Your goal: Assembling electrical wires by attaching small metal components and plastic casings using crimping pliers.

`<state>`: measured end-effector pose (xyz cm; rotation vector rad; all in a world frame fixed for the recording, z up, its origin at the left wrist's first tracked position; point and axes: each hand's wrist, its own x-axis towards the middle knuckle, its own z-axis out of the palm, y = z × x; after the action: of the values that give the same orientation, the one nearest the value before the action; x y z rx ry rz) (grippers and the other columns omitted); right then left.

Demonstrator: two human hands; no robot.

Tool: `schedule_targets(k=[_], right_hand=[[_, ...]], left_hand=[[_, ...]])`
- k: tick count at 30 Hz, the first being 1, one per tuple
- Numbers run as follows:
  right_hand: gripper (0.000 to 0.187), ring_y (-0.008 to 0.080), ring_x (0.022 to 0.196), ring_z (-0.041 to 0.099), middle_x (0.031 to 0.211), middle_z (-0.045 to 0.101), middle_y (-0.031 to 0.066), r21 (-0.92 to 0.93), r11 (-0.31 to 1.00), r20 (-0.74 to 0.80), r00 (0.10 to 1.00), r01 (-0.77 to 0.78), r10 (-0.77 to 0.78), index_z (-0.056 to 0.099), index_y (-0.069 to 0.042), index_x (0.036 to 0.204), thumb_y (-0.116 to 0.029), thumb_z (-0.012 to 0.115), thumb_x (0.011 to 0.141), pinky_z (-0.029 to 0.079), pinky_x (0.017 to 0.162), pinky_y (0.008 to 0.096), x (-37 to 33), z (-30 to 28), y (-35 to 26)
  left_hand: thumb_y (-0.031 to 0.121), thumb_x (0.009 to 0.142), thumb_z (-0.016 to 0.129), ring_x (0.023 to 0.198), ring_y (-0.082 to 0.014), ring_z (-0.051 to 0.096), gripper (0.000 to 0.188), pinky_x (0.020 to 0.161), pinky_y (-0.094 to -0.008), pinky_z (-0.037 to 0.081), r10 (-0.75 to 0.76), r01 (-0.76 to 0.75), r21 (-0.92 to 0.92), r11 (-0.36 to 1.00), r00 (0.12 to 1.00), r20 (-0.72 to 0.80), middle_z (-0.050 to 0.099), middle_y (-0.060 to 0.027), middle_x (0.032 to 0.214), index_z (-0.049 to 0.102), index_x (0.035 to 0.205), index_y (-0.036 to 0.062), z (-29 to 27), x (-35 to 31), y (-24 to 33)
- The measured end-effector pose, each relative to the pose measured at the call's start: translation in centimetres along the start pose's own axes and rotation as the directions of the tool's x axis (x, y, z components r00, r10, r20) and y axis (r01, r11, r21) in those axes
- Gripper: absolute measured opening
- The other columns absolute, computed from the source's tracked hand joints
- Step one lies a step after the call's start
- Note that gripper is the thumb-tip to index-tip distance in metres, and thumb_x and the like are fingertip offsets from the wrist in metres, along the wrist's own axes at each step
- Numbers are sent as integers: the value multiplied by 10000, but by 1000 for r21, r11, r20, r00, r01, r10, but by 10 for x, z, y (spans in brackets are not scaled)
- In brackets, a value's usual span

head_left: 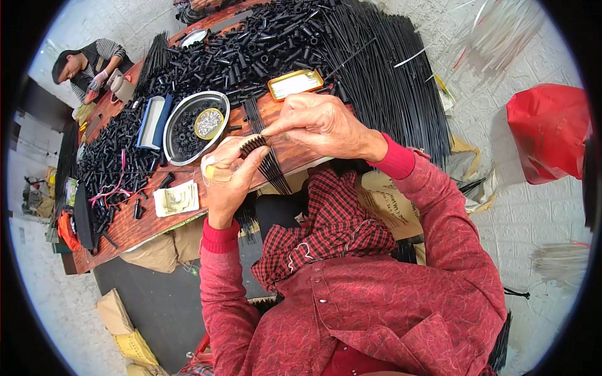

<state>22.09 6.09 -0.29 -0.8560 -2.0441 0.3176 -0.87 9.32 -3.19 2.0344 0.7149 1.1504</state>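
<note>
In my left hand (231,172) I grip a row of thin black rods (271,168), fanned side by side, their ends showing between thumb and fingers. Tan tape wraps part of that hand. My right hand (326,125) is closed in a pinch at the upper end of the row; what sits between its fingertips is too small to make out. Just left of my hands stands a round metal basin (168,139) of small black parts, with a yellow-rimmed dish (209,123) of tiny silvery pieces inside. Beyond my right hand lies a yellow-edged tray (295,84) with pale contents.
Black tubular parts (251,56) heap across the wooden table (135,219), with long black rods (395,81) piled at the right. A blue box (154,122) and some paper notes (176,199) lie left. Another person (94,72) sits at the far left. A red bag (545,131) is at right.
</note>
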Motion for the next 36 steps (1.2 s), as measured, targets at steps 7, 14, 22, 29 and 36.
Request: schedule_targets(k=[7,14,22,29,36], right_hand=[[240,207,757,612,785,603,38,-281,956,-24,996,79,-89,751,-93,1008,-39,720,777,489,675,331,4,-1,-15],[147,225,773,630,798,616,64,29,999,37,999,-38,37,718,-45,964,-100,727,828,493,671,331,9,-3,-11],[141,273,788,635,822,629,91,-234,960,-35,985,155,-168,680,-30,918,-91,748,811,501,679,356,11,5,-17],[144,248,843,622,868,621,92,72,997,10,1000,22,-23,684,-26,974,-48,709,834,485,744,357,14,10,-11],[123,284,805,615,841,613,94,190,982,36,999,26,-33,674,-32,929,-61,722,820,490,709,373,13,9,-5]], left_hand=[[76,826,760,771,-166,666,172,675,-277,508,23,-23,19,1000,1000,-15,734,-90,863,751,977,-6,0,0,-1],[79,814,761,755,-191,659,153,700,-305,508,9,-9,18,1000,1000,4,730,-99,852,752,942,-3,0,-1,7],[84,817,748,755,-213,660,133,715,-324,511,12,-11,-14,1000,1000,24,724,-100,839,748,915,-6,0,-1,7],[75,812,746,765,-220,660,124,716,-327,514,8,-8,10,1000,999,33,720,-97,823,748,904,-9,-3,-2,6],[74,814,748,766,-197,652,131,709,-320,510,-23,26,-45,999,998,66,722,-89,827,754,920,-3,-1,0,8]])
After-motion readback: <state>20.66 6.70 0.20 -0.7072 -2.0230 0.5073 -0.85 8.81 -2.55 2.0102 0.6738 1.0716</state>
